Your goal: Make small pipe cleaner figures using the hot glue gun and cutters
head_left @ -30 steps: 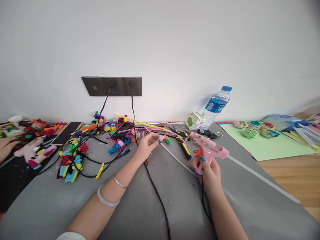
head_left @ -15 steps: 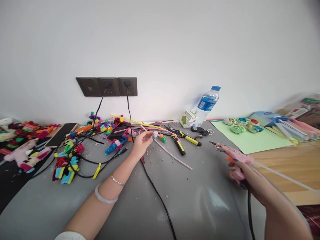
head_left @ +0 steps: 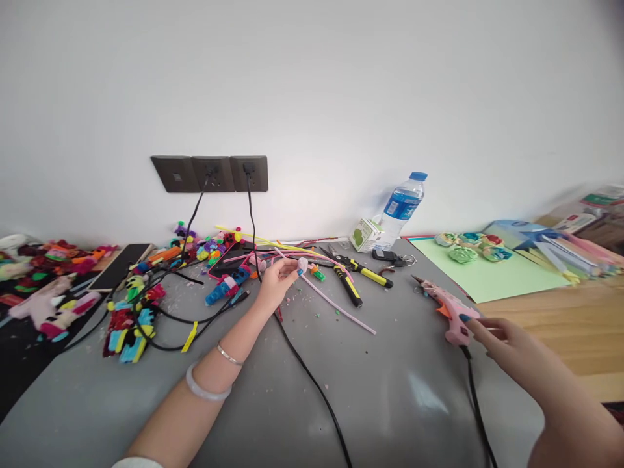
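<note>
Between the fingertips of my left hand [head_left: 277,283] is a small pink fuzzy piece [head_left: 303,264], above the grey table. A pink glue gun [head_left: 453,314] rests on the table at the right, its metal nozzle pointing left and a black cord trailing from its handle. My right hand [head_left: 504,338] is just beside the gun's rear end, fingers apart, the index fingertip at or very near the gun. Pink pipe cleaners [head_left: 336,304] and pliers with yellow and black handles [head_left: 349,286] lie just right of my left hand.
Colourful fuzzy figures [head_left: 129,318] and black cables [head_left: 312,383] spread over the left and middle. Behind stand a water bottle [head_left: 403,205] and a small box [head_left: 364,234], with keys [head_left: 394,258] near them. Green paper [head_left: 507,279] at the right holds several folded flowers.
My right hand has let go of the glue gun, which now lies on the table, and its fingers have opened. My left hand still holds the pink piece, which looks slightly turned.
</note>
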Demonstrator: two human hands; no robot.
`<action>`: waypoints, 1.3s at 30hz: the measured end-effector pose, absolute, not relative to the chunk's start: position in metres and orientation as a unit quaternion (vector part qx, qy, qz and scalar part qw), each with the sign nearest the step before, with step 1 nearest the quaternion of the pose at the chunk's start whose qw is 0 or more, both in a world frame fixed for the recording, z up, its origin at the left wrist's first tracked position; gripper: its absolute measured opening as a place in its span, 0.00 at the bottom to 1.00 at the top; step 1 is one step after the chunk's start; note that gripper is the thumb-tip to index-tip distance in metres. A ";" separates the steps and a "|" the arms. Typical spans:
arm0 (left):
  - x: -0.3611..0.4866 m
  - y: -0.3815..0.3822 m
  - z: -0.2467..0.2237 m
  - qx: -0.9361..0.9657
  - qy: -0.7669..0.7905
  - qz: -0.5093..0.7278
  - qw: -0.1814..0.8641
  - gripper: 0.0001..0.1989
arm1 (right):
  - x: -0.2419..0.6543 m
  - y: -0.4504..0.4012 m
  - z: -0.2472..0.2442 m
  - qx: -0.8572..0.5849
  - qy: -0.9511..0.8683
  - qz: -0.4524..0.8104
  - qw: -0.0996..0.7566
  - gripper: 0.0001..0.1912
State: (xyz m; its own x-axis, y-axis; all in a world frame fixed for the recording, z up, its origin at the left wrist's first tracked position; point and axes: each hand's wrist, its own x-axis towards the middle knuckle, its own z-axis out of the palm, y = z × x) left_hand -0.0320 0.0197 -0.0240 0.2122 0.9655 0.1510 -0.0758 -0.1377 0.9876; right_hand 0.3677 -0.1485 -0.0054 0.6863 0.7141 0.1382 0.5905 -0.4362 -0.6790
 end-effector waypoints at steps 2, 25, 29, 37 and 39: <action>-0.032 0.019 -0.023 0.570 0.391 0.491 0.531 0.20 | 0.360 -0.150 0.008 -0.857 -0.379 0.109 0.331 0.10; -0.034 0.020 -0.024 0.560 0.400 0.497 0.529 0.19 | 0.153 0.028 0.016 -0.605 -0.717 0.217 0.270 0.09; -0.034 0.020 -0.025 0.558 0.400 0.494 0.533 0.19 | 0.175 0.032 0.026 -0.555 -0.678 0.315 0.364 0.12; -0.035 0.017 -0.022 0.563 0.402 0.480 0.539 0.18 | 0.179 0.032 0.033 -0.410 -0.571 0.472 0.532 0.18; -0.034 0.017 -0.022 0.564 0.405 0.479 0.538 0.19 | 0.175 0.031 0.032 -0.391 -0.585 0.477 0.527 0.17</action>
